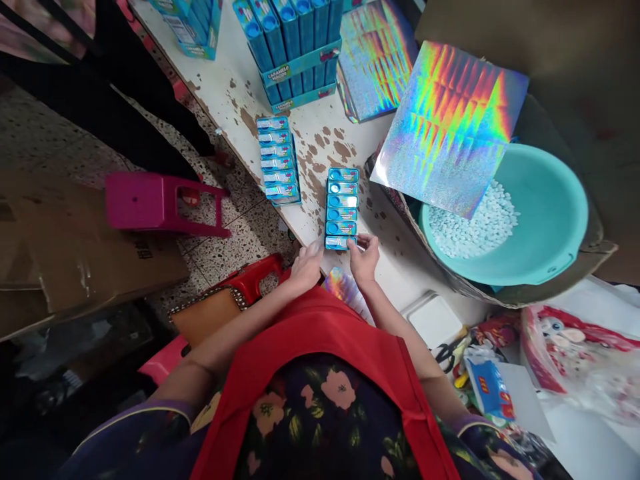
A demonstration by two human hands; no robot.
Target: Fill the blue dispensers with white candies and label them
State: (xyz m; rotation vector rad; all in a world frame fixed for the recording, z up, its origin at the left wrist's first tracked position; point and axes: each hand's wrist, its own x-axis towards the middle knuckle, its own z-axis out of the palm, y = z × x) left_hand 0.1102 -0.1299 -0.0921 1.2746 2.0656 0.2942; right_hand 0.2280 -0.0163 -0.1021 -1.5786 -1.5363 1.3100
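A short row of blue candy boxes (342, 215) stands on the worn white table, with printed ends facing up. My right hand (364, 259) is at the near end of this row, thumb and fingers closed on the right side of the nearest box (336, 243). On the other side, my left hand (307, 267) rests at the table edge close to that box's left corner, fingers stretched out; contact with the box is hard to make out. A second row of blue candy boxes (276, 161) lies farther up, to the left.
Stacked display trays of candy boxes (300, 70) stand at the back. Holographic sheets (450, 120) lie partly over a turquoise basin (545, 213) of white candies, set in a cardboard box (595, 250). A pink stool (150, 203) and a person's legs (145, 113) are left of the table (310, 220).
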